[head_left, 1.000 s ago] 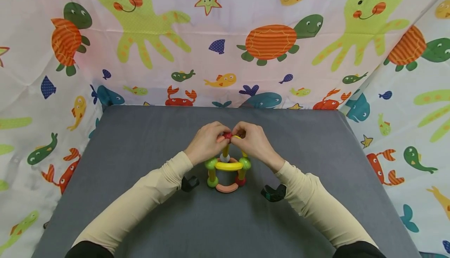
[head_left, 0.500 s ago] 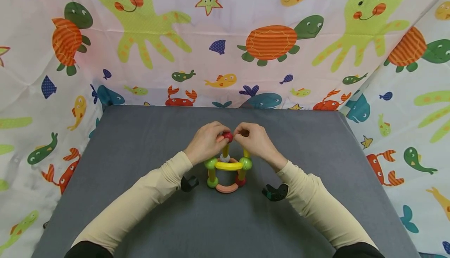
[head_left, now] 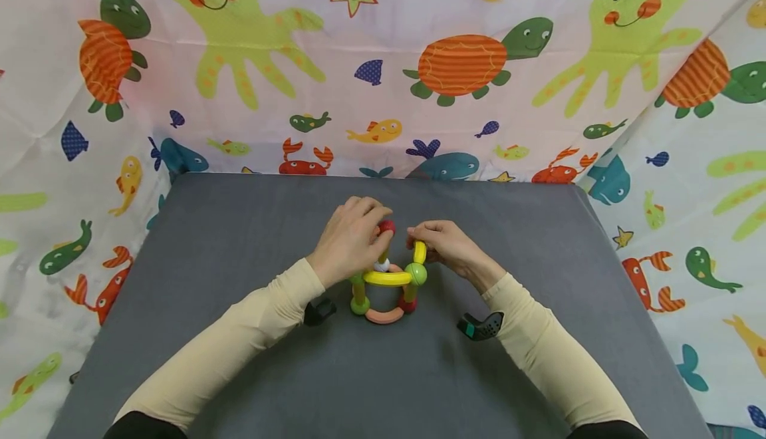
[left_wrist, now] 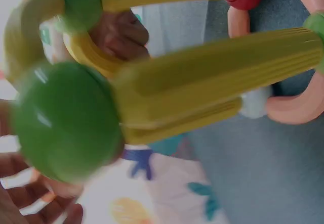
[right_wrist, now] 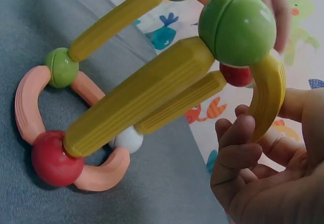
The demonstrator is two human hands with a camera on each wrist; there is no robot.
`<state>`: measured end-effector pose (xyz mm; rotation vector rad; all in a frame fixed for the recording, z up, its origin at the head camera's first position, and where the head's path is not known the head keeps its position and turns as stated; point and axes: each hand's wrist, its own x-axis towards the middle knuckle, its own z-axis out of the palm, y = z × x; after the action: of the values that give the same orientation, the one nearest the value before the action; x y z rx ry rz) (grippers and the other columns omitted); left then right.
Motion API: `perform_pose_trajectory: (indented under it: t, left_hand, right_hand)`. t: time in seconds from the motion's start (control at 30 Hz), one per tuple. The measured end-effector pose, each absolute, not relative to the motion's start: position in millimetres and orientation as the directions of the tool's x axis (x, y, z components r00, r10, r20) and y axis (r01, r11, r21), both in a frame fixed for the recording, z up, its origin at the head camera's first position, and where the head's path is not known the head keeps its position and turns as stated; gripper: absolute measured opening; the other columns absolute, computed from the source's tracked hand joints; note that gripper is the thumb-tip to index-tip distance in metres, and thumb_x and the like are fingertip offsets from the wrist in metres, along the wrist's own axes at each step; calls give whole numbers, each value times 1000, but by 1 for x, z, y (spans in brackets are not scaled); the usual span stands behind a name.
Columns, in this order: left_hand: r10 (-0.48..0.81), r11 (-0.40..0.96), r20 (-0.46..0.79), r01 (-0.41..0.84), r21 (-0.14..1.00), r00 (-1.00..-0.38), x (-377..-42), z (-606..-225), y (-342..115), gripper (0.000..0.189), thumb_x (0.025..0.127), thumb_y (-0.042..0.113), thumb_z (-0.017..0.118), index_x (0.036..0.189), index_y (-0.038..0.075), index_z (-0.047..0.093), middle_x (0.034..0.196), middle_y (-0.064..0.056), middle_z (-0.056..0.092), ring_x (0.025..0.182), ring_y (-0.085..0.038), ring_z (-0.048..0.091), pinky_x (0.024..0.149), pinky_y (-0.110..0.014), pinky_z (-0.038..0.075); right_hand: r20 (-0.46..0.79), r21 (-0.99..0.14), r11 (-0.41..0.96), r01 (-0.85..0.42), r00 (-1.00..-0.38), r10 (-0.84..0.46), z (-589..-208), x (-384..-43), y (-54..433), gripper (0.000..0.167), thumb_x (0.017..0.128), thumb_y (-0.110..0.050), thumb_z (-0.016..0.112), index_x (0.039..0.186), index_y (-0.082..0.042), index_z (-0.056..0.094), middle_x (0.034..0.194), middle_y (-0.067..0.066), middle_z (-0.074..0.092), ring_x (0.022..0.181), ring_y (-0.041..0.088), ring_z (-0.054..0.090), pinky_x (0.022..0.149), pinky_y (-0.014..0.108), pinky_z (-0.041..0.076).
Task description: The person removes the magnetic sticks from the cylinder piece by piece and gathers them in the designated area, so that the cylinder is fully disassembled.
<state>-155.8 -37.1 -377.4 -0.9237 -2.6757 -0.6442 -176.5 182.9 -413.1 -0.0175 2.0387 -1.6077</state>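
Observation:
A toy frame of coloured sticks and balls [head_left: 387,279] stands upright on the grey table. My right hand [head_left: 451,247] pinches a curved yellow stick [right_wrist: 269,95], which joins the green ball [right_wrist: 237,28] at the toy's upper right. My left hand [head_left: 352,234] is around the red ball [head_left: 387,227] at the top back, its index finger raised above the ball and the thumb below. In the left wrist view its fingers [left_wrist: 30,193] look spread behind the other green ball [left_wrist: 66,123]; their contact with the toy is partly hidden.
The toy's lower ring has salmon sticks [right_wrist: 31,105], a red ball [right_wrist: 56,158] and a white ball [right_wrist: 129,139]. Grey cloth [head_left: 269,372] covers the table. A printed sea-animal curtain [head_left: 371,60] hangs behind it and at both sides.
My right hand has moved right and down from the red ball, drawing the yellow stick's free end outward. My left index finger has lifted from the red ball. The view has tilted slightly.

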Motion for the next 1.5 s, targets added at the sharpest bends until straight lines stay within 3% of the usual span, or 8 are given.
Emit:
perform_pose_trajectory:
  t: [0.17,0.3,0.5,0.8,1.13,1.4,1.5]
  left_hand:
    - [664,636,483,771,36,-570,-128,-374,-29,29,84,42,74,95,15,72,89,0,69,85,-19,59,73,-32,47]
    - [707,617,489,784,-74,-510,-115,-382,-21,34,80,51,76,88,18,69,81,3,65,80,-16,56,75,-30,44]
    - [689,623,518,779,-68,-506,-111,-390,-16,26,81,42,78,86,18,69,81,3,66,79,-16,55,72,-28,42]
    - [676,621,549,781,-65,-492,-111,-393,-15,20,82,37,77,85,18,69,81,2,66,81,-17,56,72,-29,42]
    - [667,622,559,781,-53,-493,-110,-394,-15,16,84,33,75,85,18,70,79,1,66,79,-17,56,73,-30,42]
    - [665,634,548,771,-55,-508,-108,-392,-16,26,81,41,77,89,16,72,82,1,66,80,-17,56,73,-30,42]
    - [644,641,557,768,-17,-525,-106,-386,-19,32,82,46,74,91,15,71,85,0,66,82,-18,57,76,-31,45]
  right_hand:
    - [-348,-933,228,279,-861,-370,-410,-174,187,42,102,-26,51,114,13,60,95,8,65,62,10,50,61,22,45]
    - [-357,-929,236,285,-856,-374,-411,-171,193,42,102,-22,50,123,13,57,98,7,64,65,10,53,64,22,48]
    - [-383,-917,262,302,-850,-362,-420,-166,199,41,102,-23,50,123,11,59,88,-2,65,68,11,54,66,23,48]
    - [-405,-910,255,326,-826,-393,-436,-157,202,29,102,-23,47,103,-2,68,73,1,57,66,13,52,67,27,48]
    - [-437,-897,290,333,-766,-472,-449,-150,201,32,104,-24,43,98,-6,69,76,3,64,68,15,58,62,28,46]
    - [-459,-881,328,341,-785,-417,-446,-155,201,32,103,-28,44,102,-8,69,71,-1,64,67,16,58,60,28,42]
    - [-438,-886,339,316,-811,-388,-444,-160,203,35,103,-27,45,106,-1,68,75,-1,64,66,16,57,58,29,43]
